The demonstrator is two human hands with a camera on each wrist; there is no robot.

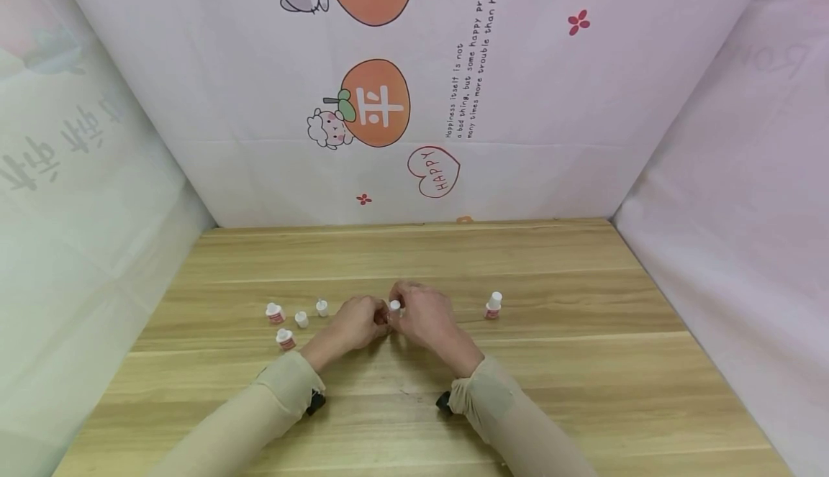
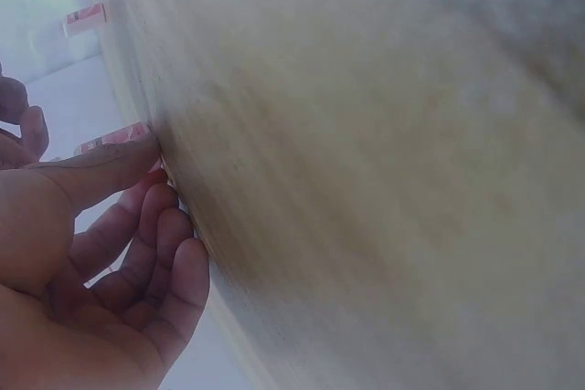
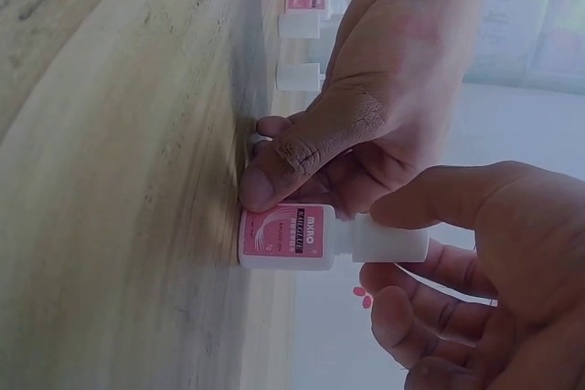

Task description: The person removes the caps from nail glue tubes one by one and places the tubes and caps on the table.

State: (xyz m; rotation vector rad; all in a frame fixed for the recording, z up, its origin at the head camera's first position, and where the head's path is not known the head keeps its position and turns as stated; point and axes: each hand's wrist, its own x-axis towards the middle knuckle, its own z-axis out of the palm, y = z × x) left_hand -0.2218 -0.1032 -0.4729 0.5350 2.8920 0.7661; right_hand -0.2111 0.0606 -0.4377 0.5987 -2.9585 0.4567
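Observation:
At the middle of the table, a small white glue bottle [image 3: 288, 237] with a pink label stands upright between both hands. My left hand [image 1: 359, 321] pinches it low down, the thumb lying against the label side in the right wrist view. My right hand [image 1: 424, 314] pinches the white cap [image 3: 391, 240] between thumb and fingers. A short stretch of the bottle's neck shows beneath the cap. In the left wrist view, the left hand [image 2: 110, 262] has its thumb at the bottle's lower part, and fingers hide much of the bottle.
Two uncapped glue bottles [image 1: 275, 313] [image 1: 286, 339] stand on the wooden table [image 1: 550, 391] at left. Beside them are two loose white caps [image 1: 301, 319] [image 1: 322, 308]. Another capped bottle [image 1: 494, 306] stands at right. White printed cloth [image 1: 531, 103] walls the back and sides.

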